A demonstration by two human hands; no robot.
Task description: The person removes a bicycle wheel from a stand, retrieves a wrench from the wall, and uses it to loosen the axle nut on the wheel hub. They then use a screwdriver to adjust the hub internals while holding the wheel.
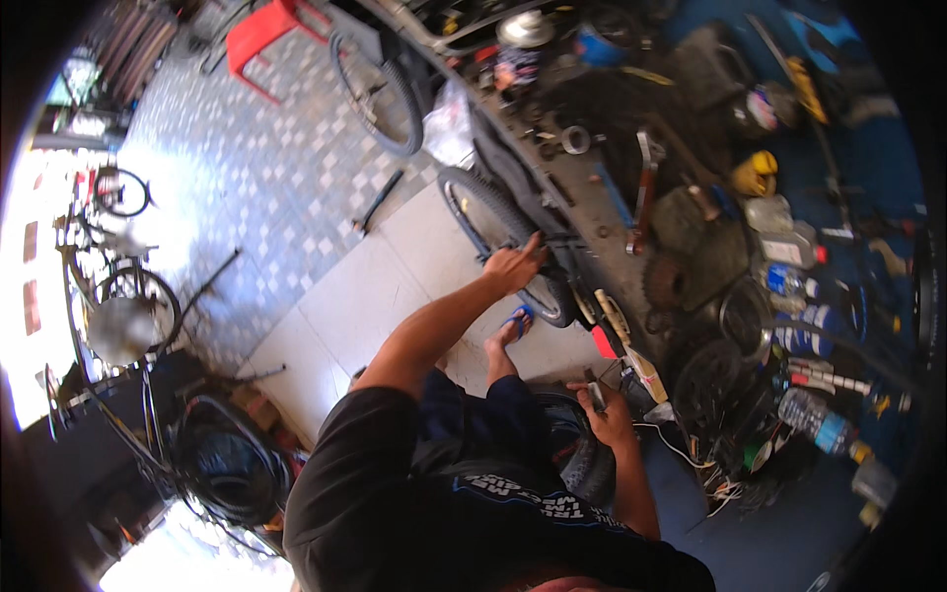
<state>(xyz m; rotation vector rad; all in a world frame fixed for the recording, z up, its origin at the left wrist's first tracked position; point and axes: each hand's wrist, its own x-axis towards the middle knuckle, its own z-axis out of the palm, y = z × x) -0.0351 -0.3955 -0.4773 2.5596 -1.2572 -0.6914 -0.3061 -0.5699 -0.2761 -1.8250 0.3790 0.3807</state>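
My left hand reaches out to a bicycle wheel with a knobby black tyre, standing beside the workbench. Its fingers close over the wheel near the middle, though blur hides the exact grip. Nearer my body, my right hand is closed around a small dark grey object, whose kind I cannot make out. Below that hand, close to my legs, lies another thick tyre, partly covered by my shirt.
A cluttered workbench runs along the right, bearing wrenches, bottles and chainrings. A hammer-like tool lies on the tiled floor. Far off stands a red chair. Bicycles and tyres crowd the left side.
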